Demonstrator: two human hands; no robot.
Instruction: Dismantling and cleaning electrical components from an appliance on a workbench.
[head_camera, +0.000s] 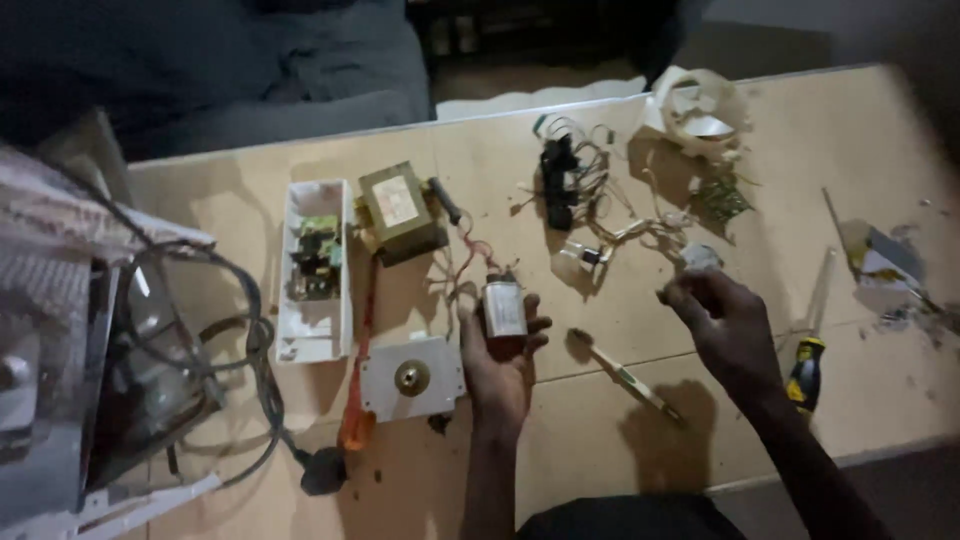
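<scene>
Left hand (500, 360), palm up near 6 o'clock, fingers curled around small silver capacitor (504, 308). Right hand (725, 325), at 4 o'clock, closed in loose fist above counter (880, 150); toothbrush (625, 375) between hands.

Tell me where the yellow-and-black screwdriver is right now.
In the head view the yellow-and-black screwdriver lies on the table's right side, just right of the right hand, its clear shaft pointing away from the person.

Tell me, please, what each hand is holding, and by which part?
Left hand cradles a silver capacitor by its body; right hand pinches something too small to tell.
</scene>
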